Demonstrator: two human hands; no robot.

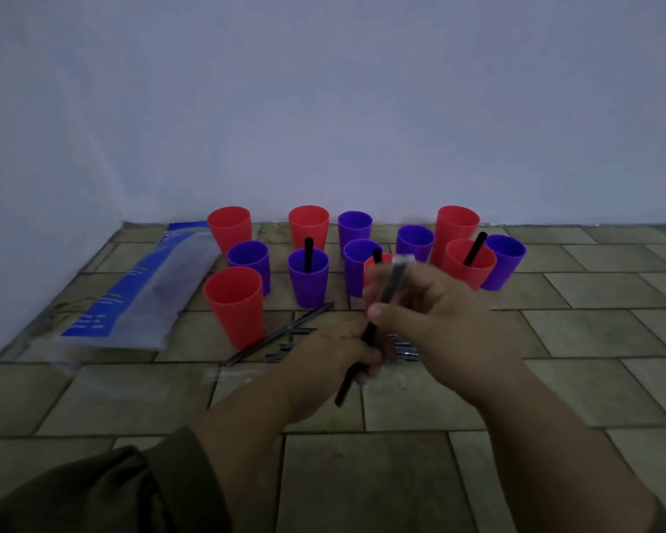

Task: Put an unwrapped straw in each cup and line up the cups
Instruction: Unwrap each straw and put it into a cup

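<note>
L hand (333, 355) grips thin black plastic straw (347, 384) at lower end; R hand (431, 313) pinches its clear plastic wrapper (397, 273); red & purple plastic cups (234, 302) behind.

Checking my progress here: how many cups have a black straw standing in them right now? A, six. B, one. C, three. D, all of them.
C: a black straw stands in the front purple cup, the middle red cup and the right red cup only.
</note>
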